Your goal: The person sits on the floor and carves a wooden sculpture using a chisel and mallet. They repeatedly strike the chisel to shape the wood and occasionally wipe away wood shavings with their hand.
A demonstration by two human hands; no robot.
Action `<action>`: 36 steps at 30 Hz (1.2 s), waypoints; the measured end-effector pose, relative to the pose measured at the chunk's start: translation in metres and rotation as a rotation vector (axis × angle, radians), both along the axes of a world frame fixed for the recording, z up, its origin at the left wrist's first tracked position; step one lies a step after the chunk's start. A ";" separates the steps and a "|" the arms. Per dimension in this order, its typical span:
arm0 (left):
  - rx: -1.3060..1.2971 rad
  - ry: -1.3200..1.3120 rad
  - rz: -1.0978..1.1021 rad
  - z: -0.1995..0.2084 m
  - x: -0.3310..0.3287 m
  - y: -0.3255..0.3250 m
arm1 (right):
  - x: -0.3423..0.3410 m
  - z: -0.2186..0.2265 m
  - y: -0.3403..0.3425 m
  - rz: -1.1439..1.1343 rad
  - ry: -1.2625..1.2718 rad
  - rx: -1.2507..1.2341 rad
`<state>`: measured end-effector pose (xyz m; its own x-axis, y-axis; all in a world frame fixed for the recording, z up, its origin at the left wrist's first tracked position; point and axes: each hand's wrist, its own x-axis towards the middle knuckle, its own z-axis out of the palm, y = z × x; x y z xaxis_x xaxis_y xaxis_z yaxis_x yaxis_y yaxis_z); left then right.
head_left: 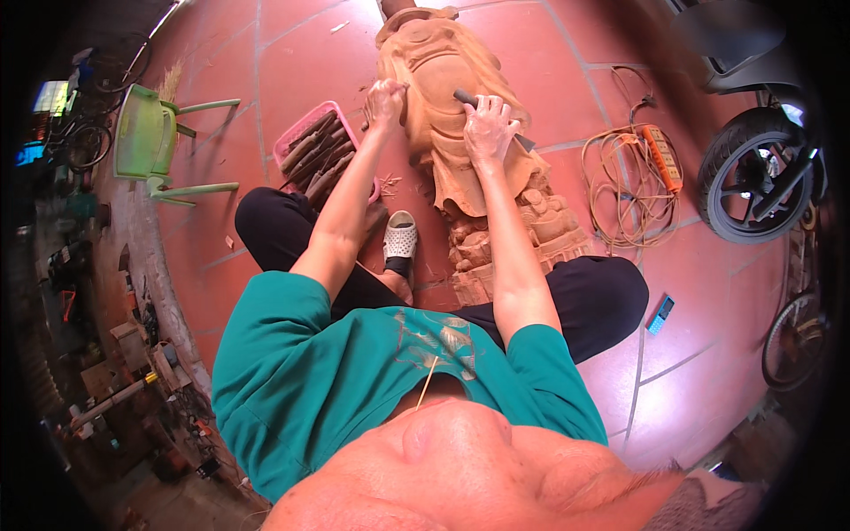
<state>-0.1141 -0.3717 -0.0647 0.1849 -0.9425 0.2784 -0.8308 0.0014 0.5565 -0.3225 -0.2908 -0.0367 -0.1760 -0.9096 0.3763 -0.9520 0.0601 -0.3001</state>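
Wooden statue (443, 115), one carved figure of pale orange wood, lies lengthwise on the red tiled floor (292, 62) in the head view, running from between your knees up toward the top edge, its carved base nearest you. Your two hands are apart on it: your left hand (386, 99) is closed over the statue's left flank, and your right hand (489, 129) is wrapped around one dark chisel (467, 97) whose tip meets the wood just above your fingers. Just left of the statue sits one pink tray (305, 133) with a row of dark-handled carving tools (320, 157), too tightly packed to count; its near edge is close to your left forearm. One white sandal (400, 241) shows on your foot between your legs, touching the statue's lower side. Farther left, one green plastic chair (146, 137) lies tipped over, well apart from your work. To the right, one coiled cord (624, 190) with an orange power strip (662, 157) lies near the statue's base, and past it stands one motorbike wheel (753, 177). One small blue phone (660, 314) lies on the tiles just beside your right knee. Bare floor shows between statue and cord, and above the tray.
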 end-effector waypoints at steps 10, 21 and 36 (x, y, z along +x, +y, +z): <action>0.001 -0.110 -0.016 -0.002 0.029 -0.048 | 0.003 0.004 0.001 0.025 -0.035 -0.060; -0.032 -0.090 -0.048 -0.010 0.032 -0.043 | 0.002 0.001 0.002 0.018 -0.017 -0.059; -0.021 0.079 0.015 -0.024 0.034 0.007 | 0.001 0.004 0.002 0.022 -0.013 -0.061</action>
